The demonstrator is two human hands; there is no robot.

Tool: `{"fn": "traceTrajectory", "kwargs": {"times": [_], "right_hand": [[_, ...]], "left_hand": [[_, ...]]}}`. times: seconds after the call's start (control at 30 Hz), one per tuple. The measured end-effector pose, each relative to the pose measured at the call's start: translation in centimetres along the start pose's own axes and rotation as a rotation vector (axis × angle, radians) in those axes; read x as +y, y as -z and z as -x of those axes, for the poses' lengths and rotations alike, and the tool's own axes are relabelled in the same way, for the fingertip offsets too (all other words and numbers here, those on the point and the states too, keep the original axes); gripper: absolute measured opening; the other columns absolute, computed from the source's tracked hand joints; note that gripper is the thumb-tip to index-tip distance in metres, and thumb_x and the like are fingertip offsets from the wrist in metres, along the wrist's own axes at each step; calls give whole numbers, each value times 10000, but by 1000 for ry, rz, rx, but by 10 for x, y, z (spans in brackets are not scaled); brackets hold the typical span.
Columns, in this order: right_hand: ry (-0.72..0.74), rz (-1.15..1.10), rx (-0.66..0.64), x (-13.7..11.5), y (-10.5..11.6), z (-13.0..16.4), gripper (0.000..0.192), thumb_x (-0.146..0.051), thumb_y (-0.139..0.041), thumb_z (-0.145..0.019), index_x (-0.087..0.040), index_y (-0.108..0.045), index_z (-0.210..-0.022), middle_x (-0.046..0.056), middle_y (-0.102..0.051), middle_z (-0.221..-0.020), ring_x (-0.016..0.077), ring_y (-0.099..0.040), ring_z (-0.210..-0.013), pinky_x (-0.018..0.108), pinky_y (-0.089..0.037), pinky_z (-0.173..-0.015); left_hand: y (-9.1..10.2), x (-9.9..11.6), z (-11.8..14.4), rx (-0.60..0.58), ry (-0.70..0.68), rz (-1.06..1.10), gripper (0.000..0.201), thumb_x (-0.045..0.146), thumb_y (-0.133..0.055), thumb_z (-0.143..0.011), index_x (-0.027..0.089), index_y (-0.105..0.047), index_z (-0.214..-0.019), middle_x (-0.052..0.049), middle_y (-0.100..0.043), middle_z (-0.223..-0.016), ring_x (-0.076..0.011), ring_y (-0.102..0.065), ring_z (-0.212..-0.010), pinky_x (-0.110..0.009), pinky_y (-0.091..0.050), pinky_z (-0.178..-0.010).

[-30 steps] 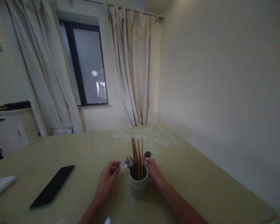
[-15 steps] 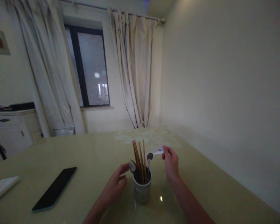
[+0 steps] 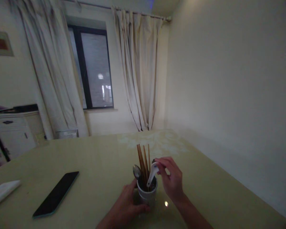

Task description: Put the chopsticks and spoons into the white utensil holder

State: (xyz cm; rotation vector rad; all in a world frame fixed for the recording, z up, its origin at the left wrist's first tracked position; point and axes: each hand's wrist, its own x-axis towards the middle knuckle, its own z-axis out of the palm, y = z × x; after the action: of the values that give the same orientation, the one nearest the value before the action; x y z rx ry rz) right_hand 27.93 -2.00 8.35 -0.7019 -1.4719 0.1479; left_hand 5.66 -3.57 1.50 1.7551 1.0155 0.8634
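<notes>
A white utensil cup [image 3: 147, 195] stands on the pale table [image 3: 205, 190], holding several wooden chopsticks [image 3: 143, 160] and a metal spoon [image 3: 136, 171]. My left hand [image 3: 126, 208] wraps around the cup's near side. My right hand [image 3: 172, 179] pinches the top of a white ceramic spoon [image 3: 152, 173], whose lower end sits inside the cup. A second metal spoon is hidden behind my right fingers.
A black phone [image 3: 56, 194] lies face down at the left of the table. A folded white cloth [image 3: 3, 192] sits at the far left edge. A white cabinet [image 3: 11, 133], curtains and a dark window stand behind; a wall runs along the right.
My right hand carried the white spoon from beside the cup into it. My left hand moved from near the metal spoon down onto the cup's side.
</notes>
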Motion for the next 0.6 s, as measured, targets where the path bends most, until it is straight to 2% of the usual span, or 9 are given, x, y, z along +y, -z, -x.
{"fn": "traceTrajectory", "kwargs": {"times": [0.07, 0.17, 0.27, 0.33, 0.4, 0.43, 0.5, 0.6], "right_hand": [[129, 53, -134, -2, -7, 7, 163, -264, -671, -1027, -256, -789, -1138, 69, -740, -966, 189, -722, -797, 273, -617, -672], [152, 85, -197, -1, -11, 9, 194, -253, -654, -1039, -250, -758, -1203, 73, -737, -995, 195, -716, -853, 282, -599, -729], [33, 79, -74, 7, -9, 9, 155, -303, -592, -1067, -230, -726, -1040, 42, -689, -896, 183, -658, -788, 280, -548, -691], [-83, 66, 25, 17, -9, 12, 243, -384, -551, -1079, -228, -653, -923, 12, -622, -804, 180, -607, -734, 284, -513, -667], [-184, 31, 33, 30, -12, 18, 323, -522, -524, -1065, -229, -614, -962, 9, -604, -812, 190, -599, -743, 299, -511, -678], [-217, 5, -8, 37, -14, 22, 396, -607, -521, -1038, -223, -614, -1055, 26, -628, -869, 204, -619, -783, 316, -526, -705], [-264, -49, -143, 48, -20, 32, 663, -757, -556, -944, -202, -556, -1307, 87, -675, -1053, 247, -664, -909, 365, -558, -792], [-341, -96, -375, 54, -30, 43, 978, -758, -776, -768, -192, -429, -1486, 163, -672, -1298, 321, -681, -1131, 445, -556, -963]], "left_hand": [[0, 7, -1, 11, -23, -5, 873, 317, -937, -671, 257, -599, -1474, -107, -658, -1487, -401, -537, -1402, -522, -380, -1225], [-1, 13, -2, -3, -81, 45, 831, 291, -930, -687, 244, -609, -1452, -101, -666, -1478, -376, -568, -1384, -487, -407, -1216], [-3, 10, -4, 13, -97, 79, 792, 285, -927, -698, 223, -618, -1425, -116, -676, -1456, -366, -585, -1369, -487, -423, -1205], [-3, 7, -5, 48, -99, 71, 762, 266, -916, -703, 221, -627, -1406, -121, -679, -1453, -361, -596, -1356, -481, -441, -1190], [-3, 5, -8, 94, -97, 46, 703, 242, -889, -719, 214, -644, -1378, -123, -696, -1429, -351, -617, -1330, -471, -468, -1166], [-3, 4, -9, 116, -91, 31, 658, 239, -869, -738, 210, -653, -1359, -124, -709, -1409, -346, -633, -1311, -468, -485, -1149], [-2, 2, -12, 155, -80, 16, 575, 252, -817, -791, 205, -658, -1342, -128, -727, -1382, -335, -671, -1265, -470, -520, -1112], [1, -6, -15, 176, -92, -7, 619, 246, -778, -810, 211, -616, -1407, -138, -712, -1416, -331, -696, -1245, -494, -532, -1111]]}}
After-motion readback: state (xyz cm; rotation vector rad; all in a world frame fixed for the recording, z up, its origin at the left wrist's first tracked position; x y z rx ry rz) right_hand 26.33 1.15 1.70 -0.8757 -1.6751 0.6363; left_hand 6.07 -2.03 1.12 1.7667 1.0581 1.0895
